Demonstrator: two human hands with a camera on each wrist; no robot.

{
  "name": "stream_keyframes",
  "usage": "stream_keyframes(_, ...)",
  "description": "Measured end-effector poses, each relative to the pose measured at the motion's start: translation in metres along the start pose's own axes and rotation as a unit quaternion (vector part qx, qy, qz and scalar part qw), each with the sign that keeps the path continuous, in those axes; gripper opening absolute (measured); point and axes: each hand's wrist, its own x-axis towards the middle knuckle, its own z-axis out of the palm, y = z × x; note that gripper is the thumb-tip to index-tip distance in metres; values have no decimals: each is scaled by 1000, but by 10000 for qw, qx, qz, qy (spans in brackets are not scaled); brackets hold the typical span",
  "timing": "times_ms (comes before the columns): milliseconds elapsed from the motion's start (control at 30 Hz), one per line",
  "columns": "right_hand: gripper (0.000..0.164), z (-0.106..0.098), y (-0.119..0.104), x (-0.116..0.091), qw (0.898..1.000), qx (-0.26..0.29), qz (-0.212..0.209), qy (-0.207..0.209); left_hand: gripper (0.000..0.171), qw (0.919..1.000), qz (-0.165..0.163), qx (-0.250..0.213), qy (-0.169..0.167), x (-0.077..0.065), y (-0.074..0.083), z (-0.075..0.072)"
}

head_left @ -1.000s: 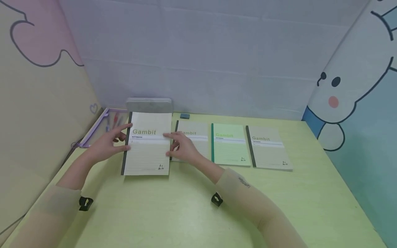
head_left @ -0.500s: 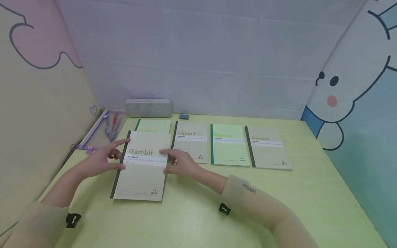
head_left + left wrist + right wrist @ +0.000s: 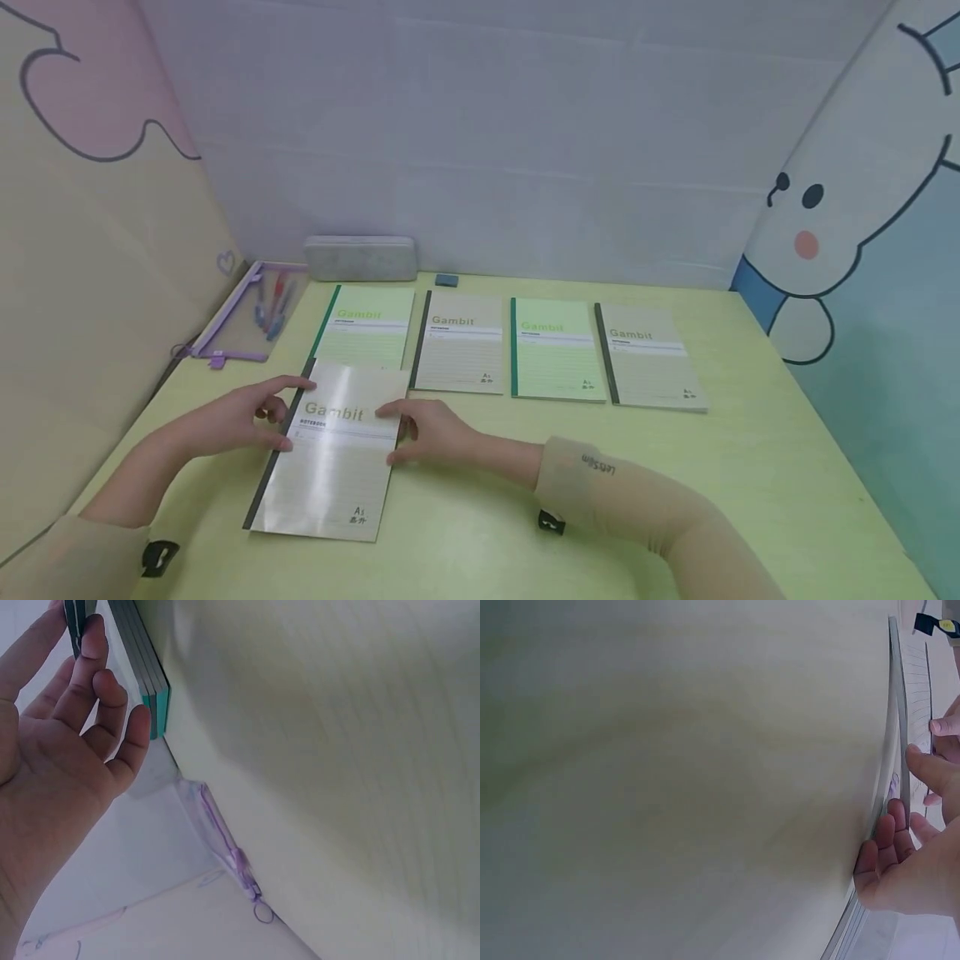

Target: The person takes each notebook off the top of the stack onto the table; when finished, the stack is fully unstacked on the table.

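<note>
A beige Gambit notebook (image 3: 322, 483) with a dark spine is held near the front left of the table, its far end overlapping a green notebook (image 3: 371, 337) in the head view. My left hand (image 3: 240, 421) pinches it at the spine edge. On the opposite long edge, my right hand (image 3: 438, 433) grips it between thumb and fingers. The right wrist view shows the right hand (image 3: 919, 866) with the notebook's thin edge (image 3: 901, 712) above the tabletop. In the left wrist view the left hand (image 3: 56, 757) holds the dark spine (image 3: 73, 622), near stacked notebooks (image 3: 142, 667).
Further right lie a beige notebook (image 3: 459, 358), another green one (image 3: 558, 367) and another beige one (image 3: 656, 371). Behind them sit a grey pencil case (image 3: 360, 260) and a small blue eraser (image 3: 446, 281). A purple-edged clear pouch with pens (image 3: 258, 321) lies back left.
Both hands have drawn the beige notebook toward the front and lowered it. The green notebook behind, hidden at first, now shows. The other notebooks stay where they were.
</note>
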Motion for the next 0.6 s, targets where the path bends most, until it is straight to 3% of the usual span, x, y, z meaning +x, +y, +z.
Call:
stream_keyframes(400, 59, 11, -8, -2, 9963, -800, -31, -305, 69, 9980, 81, -223, -582, -6, -10, 5)
stream_keyframes(600, 57, 12, -10, 0, 9912, -1233, -106, -469, 63, 9973, -183, -7, -714, -5, -12, 10)
